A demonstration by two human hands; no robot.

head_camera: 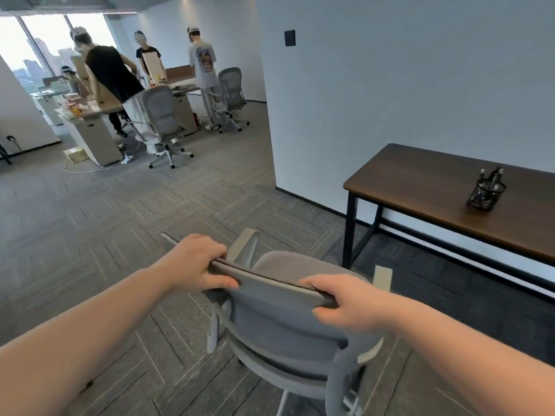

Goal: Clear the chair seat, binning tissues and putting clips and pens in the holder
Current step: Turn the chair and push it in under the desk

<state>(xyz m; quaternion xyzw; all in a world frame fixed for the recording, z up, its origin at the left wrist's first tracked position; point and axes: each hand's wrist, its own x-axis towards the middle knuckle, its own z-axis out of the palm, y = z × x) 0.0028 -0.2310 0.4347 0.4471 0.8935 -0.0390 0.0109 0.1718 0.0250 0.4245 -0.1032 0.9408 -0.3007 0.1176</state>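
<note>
A grey office chair (279,322) stands right in front of me, seen from behind. My left hand (198,262) grips the left end of the top edge of its backrest. My right hand (345,301) grips the right end of the same edge. The visible part of the seat (288,264) beyond the backrest looks bare; the rest is hidden by the backrest. A black mesh pen holder (486,194) with several pens in it stands on the dark wooden table (420,187) to the right. No tissues, clips or bin are visible.
The table with black metal legs runs along the white wall (390,85) at right. Grey carpet floor (105,220) spreads to the left and ahead. Several people, desks and two other grey office chairs (160,121) stand far back at left.
</note>
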